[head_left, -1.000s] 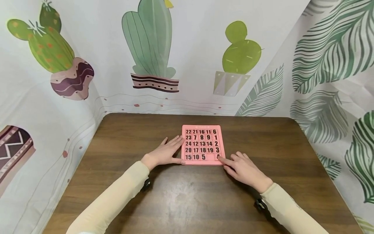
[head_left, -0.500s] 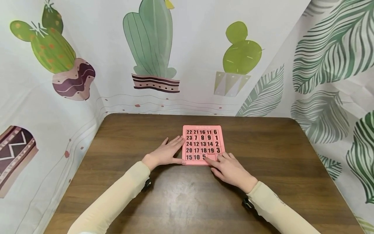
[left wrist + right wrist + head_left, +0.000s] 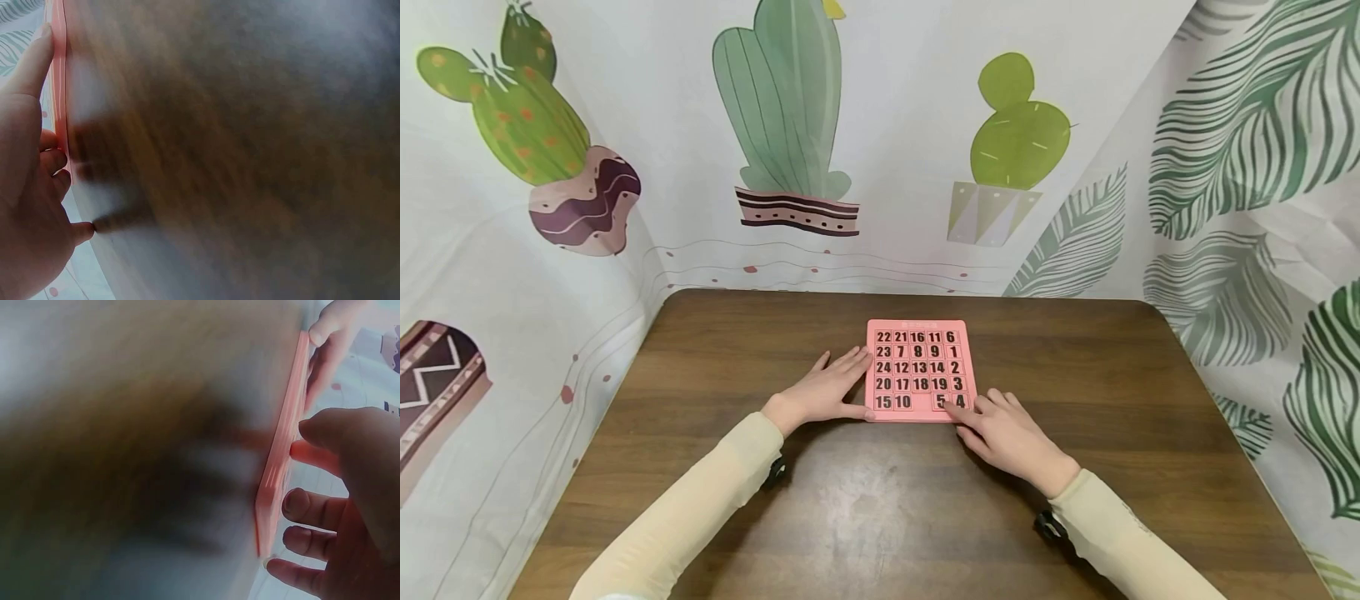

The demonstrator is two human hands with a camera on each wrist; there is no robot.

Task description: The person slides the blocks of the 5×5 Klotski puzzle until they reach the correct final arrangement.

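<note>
A pink number slide puzzle [image 3: 891, 325] lies flat on the table, its face seen in the head view and only its edge in both wrist views. My left hand [image 3: 822, 396] rests against its left side, fingers at the edge and thumb at the lower left corner. With the index finger extended, my right hand [image 3: 1017, 435] touches the number 5 tile [image 3: 938, 401] in the bottom row. The 4 tile [image 3: 960, 402] sits to its right. A vacant slot lies between the 5 and the 10 tile [image 3: 902, 402]. The right hand's other fingers are loosely bent and hold nothing.
The brown wooden table [image 3: 865, 517] extends around the puzzle on all sides. Behind it hangs a white cloth [image 3: 902, 167] printed with cacti and leaves. Dark wrist devices [image 3: 1049, 527] sit under both forearms.
The right hand went left from the 4 tile to the 5, then back right a little. The 5 tile slid one slot right, leaving the vacant slot on its left. The left hand stayed put.
</note>
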